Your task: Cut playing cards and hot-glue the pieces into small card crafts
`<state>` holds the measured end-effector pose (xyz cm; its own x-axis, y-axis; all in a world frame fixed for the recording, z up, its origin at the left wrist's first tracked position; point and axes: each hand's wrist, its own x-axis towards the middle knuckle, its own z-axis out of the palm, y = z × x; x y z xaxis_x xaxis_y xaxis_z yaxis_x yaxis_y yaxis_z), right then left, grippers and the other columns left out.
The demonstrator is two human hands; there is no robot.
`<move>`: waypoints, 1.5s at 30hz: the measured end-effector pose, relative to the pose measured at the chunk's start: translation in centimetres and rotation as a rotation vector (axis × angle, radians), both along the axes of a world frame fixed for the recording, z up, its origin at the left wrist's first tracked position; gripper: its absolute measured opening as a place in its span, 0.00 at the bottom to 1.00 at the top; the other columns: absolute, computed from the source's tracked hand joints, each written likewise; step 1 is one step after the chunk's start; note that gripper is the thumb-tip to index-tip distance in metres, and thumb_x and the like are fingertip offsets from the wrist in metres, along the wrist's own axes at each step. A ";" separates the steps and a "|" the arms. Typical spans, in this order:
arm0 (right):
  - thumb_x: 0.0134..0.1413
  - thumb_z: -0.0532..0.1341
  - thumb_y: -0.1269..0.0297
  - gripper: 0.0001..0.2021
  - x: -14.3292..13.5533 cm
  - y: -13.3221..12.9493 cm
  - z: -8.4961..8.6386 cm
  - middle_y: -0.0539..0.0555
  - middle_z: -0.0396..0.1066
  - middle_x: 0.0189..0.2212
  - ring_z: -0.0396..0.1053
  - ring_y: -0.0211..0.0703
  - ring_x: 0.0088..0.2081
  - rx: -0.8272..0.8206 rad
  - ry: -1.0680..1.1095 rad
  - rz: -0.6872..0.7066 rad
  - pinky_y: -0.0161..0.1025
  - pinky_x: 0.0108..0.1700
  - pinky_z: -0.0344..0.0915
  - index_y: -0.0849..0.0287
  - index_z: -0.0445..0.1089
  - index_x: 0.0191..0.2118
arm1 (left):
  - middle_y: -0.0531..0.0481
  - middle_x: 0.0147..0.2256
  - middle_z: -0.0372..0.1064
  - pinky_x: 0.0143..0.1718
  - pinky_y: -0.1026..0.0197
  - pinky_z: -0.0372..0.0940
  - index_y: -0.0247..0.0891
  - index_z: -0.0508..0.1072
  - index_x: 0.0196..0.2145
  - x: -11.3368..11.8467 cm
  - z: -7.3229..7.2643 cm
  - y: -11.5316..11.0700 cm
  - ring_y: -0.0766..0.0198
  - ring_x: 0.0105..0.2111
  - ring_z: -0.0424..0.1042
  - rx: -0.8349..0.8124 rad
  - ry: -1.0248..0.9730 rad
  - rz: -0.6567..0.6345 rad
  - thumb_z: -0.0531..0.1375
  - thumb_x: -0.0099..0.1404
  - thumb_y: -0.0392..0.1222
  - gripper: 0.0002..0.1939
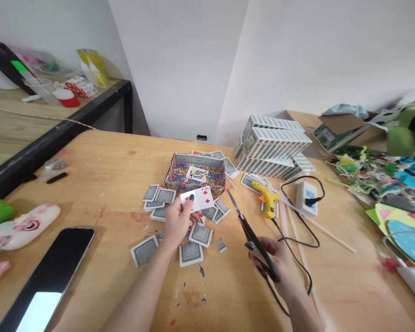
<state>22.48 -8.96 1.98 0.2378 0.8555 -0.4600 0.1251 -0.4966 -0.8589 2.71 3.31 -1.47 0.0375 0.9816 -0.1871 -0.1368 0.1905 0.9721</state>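
Here, both hands are occupied above the table [107, 184]. The left hand [177, 220] is closed in a light pinch, thumb on top and fingers below, on a card [203, 199] showing red diamonds; the card lies face up in the grip, over the loose cards [191, 254] and just on the near side of the patterned box [170, 177]. A faint line across its face may be a fold or the edge of a second card; which of these cannot be told. The right hand [275, 258] is curled round the dark handles of the scissors [251, 233], whose tip points away from the wearer, apart from the card; the blades seem to lie together. The card is probably light, thin and springy, its smooth face apt to slip and its surface easily creased, so a gentle pinch near one end, as here, should leave the rest flat and free. The scissors are likely heavier and rigid, best held by the handles, clear of the blades. Beyond the right hand lies a yellow glue gun [270, 203], whose tip is best avoided, as it may be hot.
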 end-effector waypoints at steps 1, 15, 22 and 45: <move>0.39 0.64 0.51 0.17 -0.6 -0.2 0.0 0.47 0.59 0.16 0.51 0.31 0.16 0.005 0.080 0.020 0.31 0.17 0.46 0.63 0.68 0.26 | 0.53 0.17 0.69 0.11 0.67 0.56 0.36 0.63 0.28 0.0 -0.1 -0.1 0.66 0.12 0.65 0.033 0.032 0.020 0.56 0.56 0.52 0.15; 0.39 0.61 0.39 0.26 -6.7 -0.1 -2.1 0.47 0.59 0.22 0.54 0.30 0.20 0.059 0.412 0.323 0.30 0.21 0.52 0.61 0.61 0.31 | 0.54 0.14 0.64 0.18 0.67 0.55 0.37 0.65 0.22 -1.3 -1.1 0.0 0.67 0.16 0.65 0.200 0.453 0.539 0.51 0.61 0.52 0.17; 0.39 0.62 0.42 0.25 -6.8 1.9 -3.8 0.47 0.60 0.21 0.53 0.29 0.18 0.090 0.538 0.345 0.29 0.17 0.50 0.61 0.61 0.31 | 0.53 0.17 0.65 0.22 0.66 0.56 0.36 0.66 0.24 -1.2 -1.5 -0.1 0.66 0.19 0.64 0.270 0.520 0.394 0.51 0.61 0.50 0.16; 0.41 0.62 0.43 0.22 -7.4 1.6 -2.2 0.43 0.51 0.16 0.48 0.28 0.16 0.109 0.626 0.264 0.29 0.17 0.46 0.59 0.58 0.28 | 0.57 0.16 0.54 0.21 0.66 0.50 0.38 0.60 0.19 -0.7 -1.1 -1.2 0.69 0.19 0.54 0.271 0.546 0.296 0.52 0.61 0.46 0.15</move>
<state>15.12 -7.36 -0.18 -0.2669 0.8975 -0.3511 -0.3060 -0.4244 -0.8522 2.02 2.13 -2.60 -0.2705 0.9507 0.1517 0.3785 -0.0399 0.9247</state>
